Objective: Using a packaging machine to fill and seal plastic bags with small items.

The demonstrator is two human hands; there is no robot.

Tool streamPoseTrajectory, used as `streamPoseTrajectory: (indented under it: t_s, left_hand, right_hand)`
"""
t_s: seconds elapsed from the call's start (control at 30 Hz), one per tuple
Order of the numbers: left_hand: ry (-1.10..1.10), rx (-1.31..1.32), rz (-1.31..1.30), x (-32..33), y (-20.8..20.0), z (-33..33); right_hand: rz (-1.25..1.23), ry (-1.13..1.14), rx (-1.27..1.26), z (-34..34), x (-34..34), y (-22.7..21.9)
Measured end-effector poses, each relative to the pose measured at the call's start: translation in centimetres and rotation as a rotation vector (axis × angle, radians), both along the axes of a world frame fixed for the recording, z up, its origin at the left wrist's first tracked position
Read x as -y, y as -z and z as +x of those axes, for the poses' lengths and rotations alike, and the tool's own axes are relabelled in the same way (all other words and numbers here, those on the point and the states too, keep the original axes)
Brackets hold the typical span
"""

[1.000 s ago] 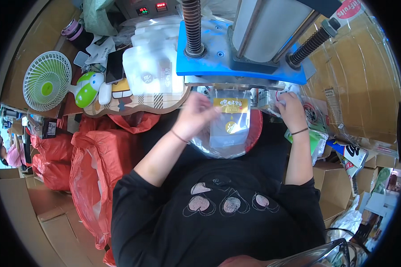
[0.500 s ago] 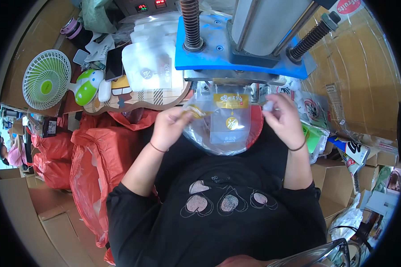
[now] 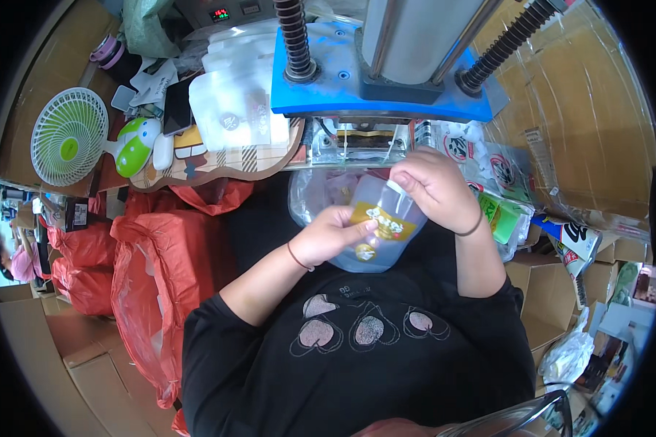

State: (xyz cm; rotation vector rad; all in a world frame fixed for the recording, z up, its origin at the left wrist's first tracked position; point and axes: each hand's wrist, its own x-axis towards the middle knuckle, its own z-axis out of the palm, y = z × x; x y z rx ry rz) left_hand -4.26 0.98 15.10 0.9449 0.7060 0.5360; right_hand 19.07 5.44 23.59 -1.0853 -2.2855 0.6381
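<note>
A clear pouch with a gold printed band (image 3: 386, 224) is tilted in front of my chest, below the press. My left hand (image 3: 326, 237) is closed on its left side, thumb lying over the gold band. My right hand (image 3: 439, 191) pinches the pouch's upper right corner, where a small white piece (image 3: 395, 187) shows under the fingertips. Whether that piece is a spout or a cap cannot be told. Behind the pouch is a clear plastic bag (image 3: 306, 195), partly hidden by it.
A press with a blue plate (image 3: 328, 98) and coil springs stands over a metal fixture (image 3: 368, 142). To its left are white pouches (image 3: 226, 109), a phone (image 3: 177, 108) and a green-white fan (image 3: 69, 138). Red bags (image 3: 160, 262) lie left; cardboard (image 3: 576, 109) stands right.
The pouch hanging under the press is gone from there, and the fixture shows. My left hand has moved right and down; my right hand has come in to the pouch corner. The view shifted slightly.
</note>
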Motion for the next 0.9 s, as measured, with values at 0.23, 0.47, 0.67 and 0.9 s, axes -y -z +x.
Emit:
streamPoseTrajectory:
  t_s: [0.23,0.47,0.67,0.9]
  left_hand:
    - [0.087,0.082,-0.212,-0.8,0.0,1.1]
    - [-0.095,0.146,-0.265,-6.8,-0.2,0.6]
    - [-0.581,-0.213,0.437,-7.9,2.5,-3.6]
    - [-0.471,-1.052,1.493,-7.3,2.2,-10.6]
  right_hand:
    - [0.079,0.494,0.26,4.3,-1.7,1.6]
    - [0.003,0.512,0.449,7.8,-3.6,5.2]
    - [0.014,0.46,0.309,10.9,-3.6,7.9]
    - [0.008,0.51,0.158,10.3,-0.3,5.4]
